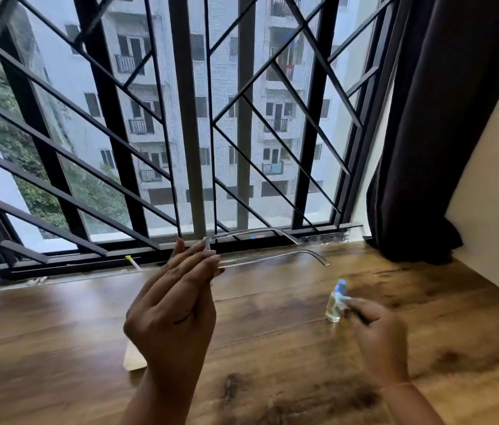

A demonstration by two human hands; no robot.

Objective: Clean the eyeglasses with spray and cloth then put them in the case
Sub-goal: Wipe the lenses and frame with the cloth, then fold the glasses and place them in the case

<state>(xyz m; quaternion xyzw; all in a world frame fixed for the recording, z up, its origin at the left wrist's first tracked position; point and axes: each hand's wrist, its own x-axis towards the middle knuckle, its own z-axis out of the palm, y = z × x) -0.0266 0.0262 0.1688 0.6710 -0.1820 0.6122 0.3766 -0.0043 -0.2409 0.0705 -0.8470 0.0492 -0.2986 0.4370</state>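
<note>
- Hidden: the lenses and front of the eyeglasses sit behind the left hand; only the two thin clear side arms show.
- Left hand: raised with its back to the camera. Its fingers are nearly straight and pinch the front end of the glasses, holding them above the bench.
- Right hand: motion-blurred, fingers curled and meeting the blue top of the spray bottle. Cannot tell whether they grip it. A dark sliver shows in this hand, unidentifiable.
- A pale flat thing lies on the bench, mostly covered by the left wrist.
- Bottle stands upright on the bench, to the right of the glasses and lower than them.
- Behind: barred window; dark curtain at right.
- Glasses: long axis runs left to right, the bent tips of the side arms pointing right, in front of the window sill.
</note>
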